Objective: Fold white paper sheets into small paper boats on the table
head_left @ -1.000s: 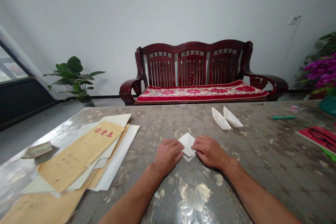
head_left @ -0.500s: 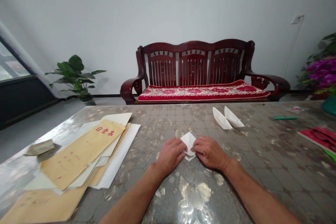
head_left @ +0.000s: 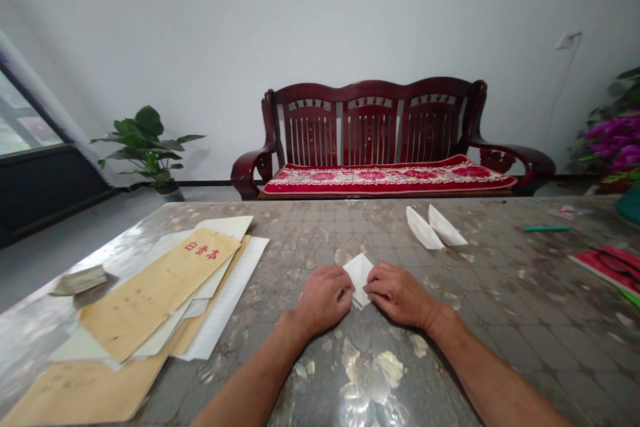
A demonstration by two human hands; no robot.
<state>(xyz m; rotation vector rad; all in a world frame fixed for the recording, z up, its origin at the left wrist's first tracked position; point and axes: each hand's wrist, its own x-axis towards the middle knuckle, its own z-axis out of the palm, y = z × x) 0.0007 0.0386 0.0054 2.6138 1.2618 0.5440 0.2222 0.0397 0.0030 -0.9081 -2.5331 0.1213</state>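
Observation:
A small white folded paper [head_left: 360, 277], roughly diamond-shaped, lies on the patterned table between my hands. My left hand [head_left: 326, 293] has its curled fingers closed at the paper's left edge. On the opposite edge, my right hand [head_left: 397, 293] pinches the paper with fingers bent and pressed together. Both palms face down, and the fingertips partly cover the paper's sides. Beyond my right hand stand two white folded paper shapes [head_left: 424, 228] [head_left: 447, 225], pointed at their ends and side by side.
Brown booklets [head_left: 160, 293] and loose sheets are piled at the left, beside a small paper stack [head_left: 80, 280]. At the right are a green pen [head_left: 547, 228] and a red book [head_left: 605, 263] with dark glasses on it. A wooden bench stands beyond the table [head_left: 280, 347].
The lower part of the paper now lies flatter, forming a fuller diamond. My left fingers have shifted slightly and curled more at its edge. The view has moved a little.

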